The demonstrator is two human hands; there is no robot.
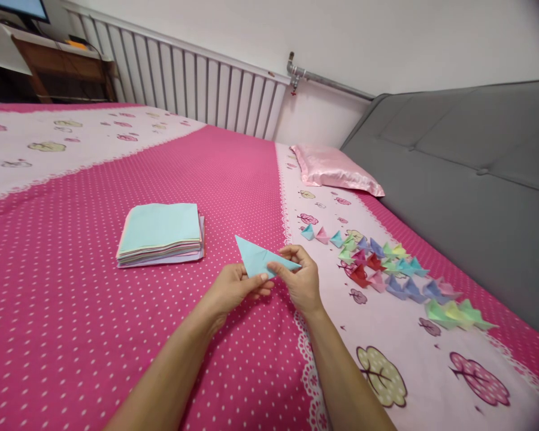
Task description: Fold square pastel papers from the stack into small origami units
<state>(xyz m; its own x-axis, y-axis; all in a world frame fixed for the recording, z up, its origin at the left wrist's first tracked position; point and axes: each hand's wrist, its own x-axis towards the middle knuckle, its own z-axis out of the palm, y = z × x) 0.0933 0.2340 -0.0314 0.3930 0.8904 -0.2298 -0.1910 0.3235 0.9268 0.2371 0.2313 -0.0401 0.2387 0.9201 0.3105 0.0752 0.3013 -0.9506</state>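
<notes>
A light blue sheet of origami paper (pixel 257 254), folded into a triangle, is held up over the bed between both hands. My left hand (pixel 234 288) pinches its lower edge, thumb in front and fingers behind. At the right corner my right hand (pixel 302 278) grips it, the thumb pressed flat on the front face. To the left lies a stack of coloured square paper (pixel 159 230) with a light blue sheet on top. Several small folded paper boats (pixel 399 287) in many colours stand in rows on the right.
The pink bedspread (pixel 233 173) has white dots and a pale printed border. A pink pillow (pixel 336 167) rests by the grey padded headboard (pixel 458 155). Along the wall runs a white radiator (pixel 184 72) with a pipe (pixel 332 79). A desk (pixel 63 63) bears a monitor (pixel 20 9).
</notes>
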